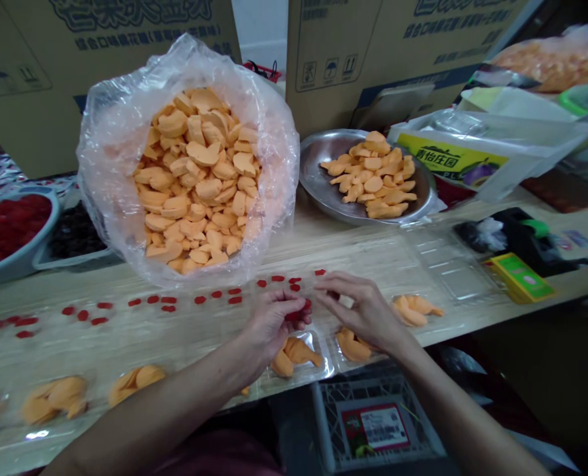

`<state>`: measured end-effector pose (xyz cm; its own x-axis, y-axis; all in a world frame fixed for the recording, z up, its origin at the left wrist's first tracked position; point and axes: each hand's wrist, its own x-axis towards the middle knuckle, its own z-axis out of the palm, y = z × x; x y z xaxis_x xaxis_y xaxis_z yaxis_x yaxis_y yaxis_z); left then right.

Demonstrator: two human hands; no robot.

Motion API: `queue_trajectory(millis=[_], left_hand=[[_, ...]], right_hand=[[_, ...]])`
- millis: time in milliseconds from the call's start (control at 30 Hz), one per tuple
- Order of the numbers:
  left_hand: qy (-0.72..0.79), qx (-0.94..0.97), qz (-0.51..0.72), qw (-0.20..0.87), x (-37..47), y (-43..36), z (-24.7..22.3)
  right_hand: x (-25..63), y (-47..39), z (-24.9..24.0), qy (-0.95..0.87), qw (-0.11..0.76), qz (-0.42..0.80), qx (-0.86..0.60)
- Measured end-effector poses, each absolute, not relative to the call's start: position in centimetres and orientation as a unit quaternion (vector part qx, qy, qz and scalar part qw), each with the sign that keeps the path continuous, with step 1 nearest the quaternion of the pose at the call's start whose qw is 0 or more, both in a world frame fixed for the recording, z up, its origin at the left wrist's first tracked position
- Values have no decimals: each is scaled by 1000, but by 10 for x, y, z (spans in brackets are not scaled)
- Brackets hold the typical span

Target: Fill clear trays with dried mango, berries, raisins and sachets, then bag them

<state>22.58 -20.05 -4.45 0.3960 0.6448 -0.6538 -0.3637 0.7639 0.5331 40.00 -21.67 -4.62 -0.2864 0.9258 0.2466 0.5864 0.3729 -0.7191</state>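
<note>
Small red pieces show in my left hand (pixel 281 320), whose fingers are curled around them. Close by on the right, my right hand (pixel 356 304) hovers over the clear trays with its fingers bent; whether it pinches anything is too small to tell. Red pieces (pixel 217 294) lie in groups along the far compartments of the clear plastic trays (pixel 324 354). Orange pieces (pixel 301 352) sit in the near compartments, some just below my hands. Beyond my hands stands a large open plastic bag (pixel 110 139) full of orange pieces.
A metal bowl (pixel 318 155) of orange pieces stands behind the trays. At the left are a tub (pixel 51 215) of red pieces and a container of dark pieces. A green-yellow box (pixel 522 277) and black tape dispenser (pixel 516 231) lie right. Cardboard boxes (pixel 343 59) stand behind.
</note>
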Motion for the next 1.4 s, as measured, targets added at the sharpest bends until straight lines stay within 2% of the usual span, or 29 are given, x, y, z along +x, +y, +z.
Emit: queue_trajectory(millis=[100,267,333,500,600,667,800,900,1000,1133,1200,1300,1400], left_hand=[[445,139,287,837,230,-205,-46],[433,92,258,859,233,-206,-45],[419,68,260,867,233,-202,-42],[391,30,269,880,232,-190,-32],[371,23,279,886,232,-187,-30],[362,20,287,887,233,-186,-31],[343,8,298,891,237,-189,-36],[340,-3,295,893,242,-193,-40],[349,-8,271,897,246,-195,-40],[360,-4,253,898,249,-195,-39],[355,0,251,901,250,-194,-40],[343,4,250,905,250,-193,-41],[335,3,252,908,250,-192,-42]], right_hand=[[393,-233,-33,-748,346,338,-455],[404,-227,-32,-743,308,382,-456],[416,-216,-38,-744,303,355,-478],[447,-185,-70,-737,288,181,-584],[453,-180,-83,-754,268,144,-582],[449,-185,-82,-756,287,134,-573],[425,-210,-56,-766,341,220,-499],[409,-229,-40,-794,317,288,-432],[413,-232,-40,-781,314,313,-440],[448,-209,-59,-735,332,223,-548],[465,-194,-70,-732,307,155,-587],[477,-182,-82,-755,264,108,-590],[471,-188,-80,-764,266,88,-581]])
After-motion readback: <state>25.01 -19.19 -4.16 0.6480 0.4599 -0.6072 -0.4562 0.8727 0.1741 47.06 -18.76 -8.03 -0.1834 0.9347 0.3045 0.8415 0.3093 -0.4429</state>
